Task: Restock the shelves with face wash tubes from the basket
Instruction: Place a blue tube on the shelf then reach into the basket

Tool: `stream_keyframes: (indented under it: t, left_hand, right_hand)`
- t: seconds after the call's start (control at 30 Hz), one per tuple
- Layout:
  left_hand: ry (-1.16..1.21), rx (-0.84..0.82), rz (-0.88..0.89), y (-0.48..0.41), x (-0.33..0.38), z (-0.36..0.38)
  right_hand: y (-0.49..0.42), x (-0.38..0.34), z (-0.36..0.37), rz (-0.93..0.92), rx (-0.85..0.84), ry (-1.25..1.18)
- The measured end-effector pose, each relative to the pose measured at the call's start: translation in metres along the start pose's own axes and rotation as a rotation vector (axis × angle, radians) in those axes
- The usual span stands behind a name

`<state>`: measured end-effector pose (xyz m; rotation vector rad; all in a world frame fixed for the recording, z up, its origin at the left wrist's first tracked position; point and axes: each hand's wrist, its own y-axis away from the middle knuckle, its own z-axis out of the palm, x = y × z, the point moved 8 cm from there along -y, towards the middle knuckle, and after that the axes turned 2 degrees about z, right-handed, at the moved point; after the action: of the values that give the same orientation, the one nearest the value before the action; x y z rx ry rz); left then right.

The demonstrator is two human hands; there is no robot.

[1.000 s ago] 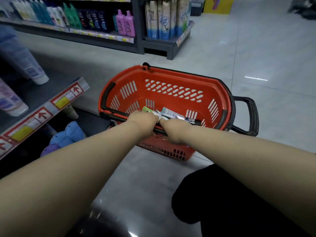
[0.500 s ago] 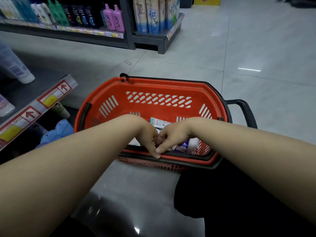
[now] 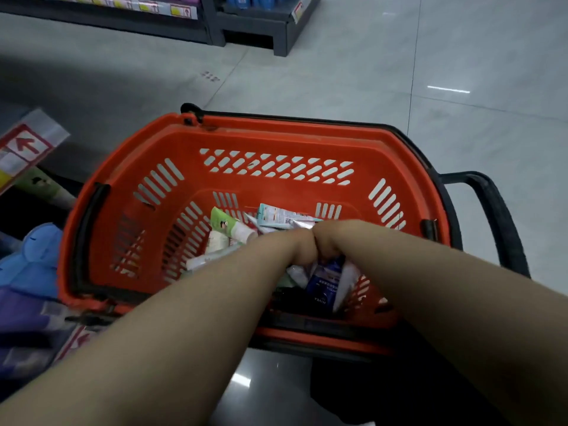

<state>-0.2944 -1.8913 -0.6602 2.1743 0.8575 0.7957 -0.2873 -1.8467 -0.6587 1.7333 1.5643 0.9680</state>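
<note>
A red basket stands on the floor in front of me with several face wash tubes lying loose in its bottom. Among them are a green tube, a teal and white tube and a dark blue tube. Both my hands are down inside the basket, pressed side by side over the pile. My left hand and my right hand curl their fingers down around tubes. The fingertips are hidden under the backs of the hands.
The shelf edge with a red arrow label juts in at the left, with blue and purple packs below it. The basket's black pull handle sticks out to the right. Dark shelving stands across the tiled aisle.
My view has tipped down and closer to the basket. Both hands went from its near rim deeper into the pile of tubes and stayed together.
</note>
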Motion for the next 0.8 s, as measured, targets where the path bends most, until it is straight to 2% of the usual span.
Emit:
stream_keyframes:
  t: [0.1,0.2,0.33,0.37,0.43,0.5,0.63,0.73,0.8]
  left_hand:
    - [-0.040,-0.107,-0.036,-0.025,-0.017,0.028]
    - [0.101,-0.131,-0.068,-0.018,-0.028,0.032]
    - [0.243,-0.097,-0.137,-0.004,-0.034,0.018]
    - [0.325,-0.116,-0.171,0.001,-0.035,0.020]
    - [0.644,-0.174,-0.274,0.012,-0.036,0.030]
    - [0.938,-0.175,-0.303,0.017,-0.033,0.033]
    - [1.415,0.067,-0.136,0.037,-0.016,-0.005]
    - [1.498,0.366,-0.068,0.071,-0.031,-0.033]
    - [1.470,0.539,-0.028,0.102,-0.052,-0.045]
  right_hand:
    - [-0.020,-0.002,0.026,-0.019,-0.062,0.043]
    - [-0.033,-0.006,0.032,0.009,0.049,0.172]
    - [-0.032,-0.004,0.021,0.040,0.087,0.226]
    - [-0.027,0.000,0.016,0.047,0.090,0.204]
    - [-0.011,0.011,0.004,0.066,0.101,0.091]
    - [0.008,0.022,-0.015,0.090,0.196,-0.058]
    - [0.037,0.029,-0.047,0.061,0.415,-0.444]
    - [0.057,0.001,-0.065,-0.160,0.463,-0.798]
    - [0.074,-0.023,-0.083,-0.302,0.497,-0.918]
